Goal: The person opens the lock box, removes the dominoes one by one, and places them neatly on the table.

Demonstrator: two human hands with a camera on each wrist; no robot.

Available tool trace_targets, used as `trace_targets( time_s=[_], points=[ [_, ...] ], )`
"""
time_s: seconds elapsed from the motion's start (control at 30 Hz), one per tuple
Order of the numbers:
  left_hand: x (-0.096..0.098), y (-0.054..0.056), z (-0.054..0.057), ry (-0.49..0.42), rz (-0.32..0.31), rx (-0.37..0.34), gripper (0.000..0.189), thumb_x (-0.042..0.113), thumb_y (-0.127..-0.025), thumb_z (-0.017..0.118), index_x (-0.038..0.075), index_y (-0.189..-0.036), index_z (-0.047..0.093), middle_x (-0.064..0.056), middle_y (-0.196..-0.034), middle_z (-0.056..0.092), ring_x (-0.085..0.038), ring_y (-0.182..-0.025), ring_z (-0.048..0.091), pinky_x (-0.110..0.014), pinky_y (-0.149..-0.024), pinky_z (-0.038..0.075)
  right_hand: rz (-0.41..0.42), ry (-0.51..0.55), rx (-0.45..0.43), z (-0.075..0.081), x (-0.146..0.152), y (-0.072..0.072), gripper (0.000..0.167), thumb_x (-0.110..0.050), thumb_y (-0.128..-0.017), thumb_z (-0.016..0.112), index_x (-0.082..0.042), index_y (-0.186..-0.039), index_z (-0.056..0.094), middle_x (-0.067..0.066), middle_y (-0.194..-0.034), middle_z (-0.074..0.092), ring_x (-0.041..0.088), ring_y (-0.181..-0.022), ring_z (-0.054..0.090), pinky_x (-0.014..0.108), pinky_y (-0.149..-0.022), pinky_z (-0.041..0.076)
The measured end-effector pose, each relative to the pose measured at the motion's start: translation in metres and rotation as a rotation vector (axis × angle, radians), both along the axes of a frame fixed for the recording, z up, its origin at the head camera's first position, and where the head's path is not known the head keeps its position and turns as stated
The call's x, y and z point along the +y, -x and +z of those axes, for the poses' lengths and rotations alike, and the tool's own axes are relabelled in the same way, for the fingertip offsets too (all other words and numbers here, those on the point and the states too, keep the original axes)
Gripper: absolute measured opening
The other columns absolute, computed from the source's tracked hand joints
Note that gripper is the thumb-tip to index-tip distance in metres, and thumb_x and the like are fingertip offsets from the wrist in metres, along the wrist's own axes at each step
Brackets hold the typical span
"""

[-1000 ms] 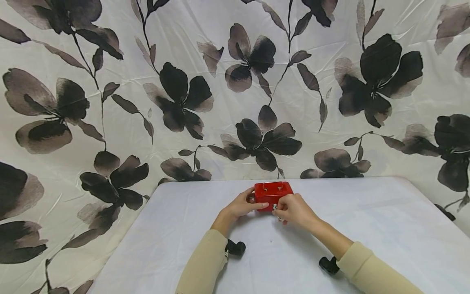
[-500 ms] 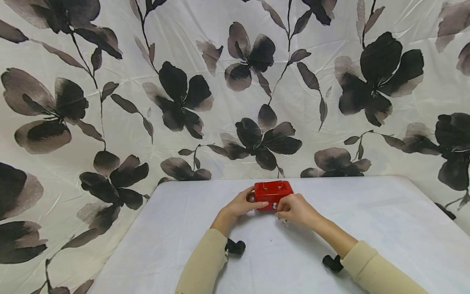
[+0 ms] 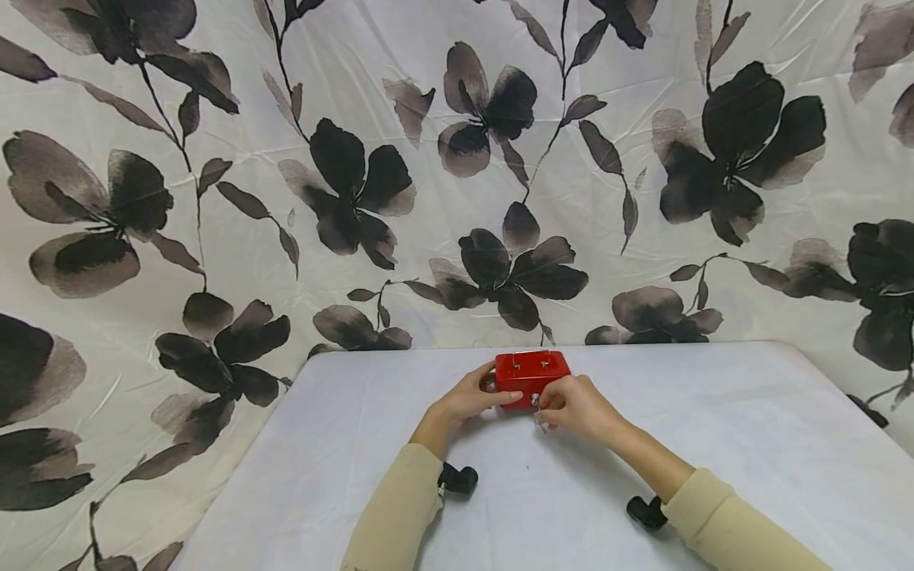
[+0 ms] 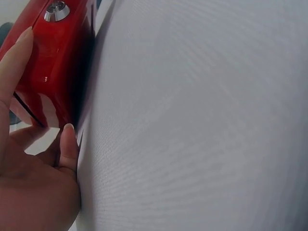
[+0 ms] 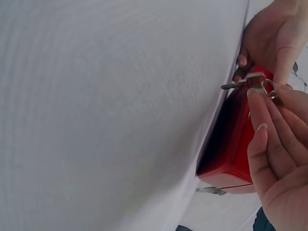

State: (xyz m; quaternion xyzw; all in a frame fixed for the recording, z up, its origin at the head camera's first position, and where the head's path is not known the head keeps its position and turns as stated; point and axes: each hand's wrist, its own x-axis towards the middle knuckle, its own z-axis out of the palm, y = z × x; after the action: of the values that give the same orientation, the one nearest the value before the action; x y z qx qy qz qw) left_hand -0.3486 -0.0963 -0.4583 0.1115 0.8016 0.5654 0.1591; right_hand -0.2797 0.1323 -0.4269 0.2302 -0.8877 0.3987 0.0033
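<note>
A small red metal cash box stands at the far side of the table, its wire handle on the lid. A silver round lock sits on its front. My left hand grips the box's left side, thumb along the front, other fingers around the end. Just right of the lock, my right hand pinches a small key ring between thumb and fingertips. From the ring a key hangs toward the table. The fingers hide part of what they pinch, so I cannot tell whether another key is in the lock.
A white cloth covers the table, whose far edge runs close behind the box. Behind it hangs a floral fabric. Black wrist cameras are worn at the left sleeve and right sleeve.
My right hand has shifted slightly right, leaving the lock more visible, and the hanging key has swung a little. The left hand and the cash box have stayed in place.
</note>
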Motion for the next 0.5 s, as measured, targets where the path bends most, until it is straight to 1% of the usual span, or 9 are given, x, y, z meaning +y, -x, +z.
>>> trace_targets(
  time_s=[0.2,0.27,0.5],
  points=[
    [-0.0006,0.0002,0.0006,0.001,-0.003,0.004,0.085,0.032,-0.085,0.085,0.014,-0.156,0.041,-0.009,-0.112,0.060,-0.023,-0.100,0.051,-0.030,-0.073,0.047,-0.003,0.005,0.025,0.0002,-0.0001,0.0006,0.009,-0.006,-0.086,0.082,-0.002,-0.091,0.076,0.002,-0.080,0.075,0.012,-0.068,0.070,0.028,-0.070,0.061],
    [-0.0007,0.0001,0.0004,-0.001,-0.004,0.001,0.086,0.032,-0.085,0.085,0.014,-0.156,0.040,-0.009,-0.112,0.060,-0.023,-0.101,0.052,-0.030,-0.074,0.047,-0.006,0.006,0.020,0.0000,-0.0004,0.0007,0.009,-0.006,-0.086,0.082,-0.002,-0.091,0.076,0.002,-0.080,0.075,0.013,-0.067,0.070,0.028,-0.070,0.061],
    [-0.0009,-0.0012,0.0006,-0.016,-0.005,-0.006,0.086,0.032,-0.086,0.084,0.014,-0.157,0.040,-0.008,-0.114,0.060,-0.023,-0.102,0.051,-0.030,-0.074,0.047,-0.037,-0.007,0.016,0.0005,-0.0023,0.0020,0.007,-0.007,-0.086,0.082,-0.003,-0.091,0.077,0.001,-0.079,0.074,0.014,-0.067,0.070,0.029,-0.072,0.061]
  ],
)
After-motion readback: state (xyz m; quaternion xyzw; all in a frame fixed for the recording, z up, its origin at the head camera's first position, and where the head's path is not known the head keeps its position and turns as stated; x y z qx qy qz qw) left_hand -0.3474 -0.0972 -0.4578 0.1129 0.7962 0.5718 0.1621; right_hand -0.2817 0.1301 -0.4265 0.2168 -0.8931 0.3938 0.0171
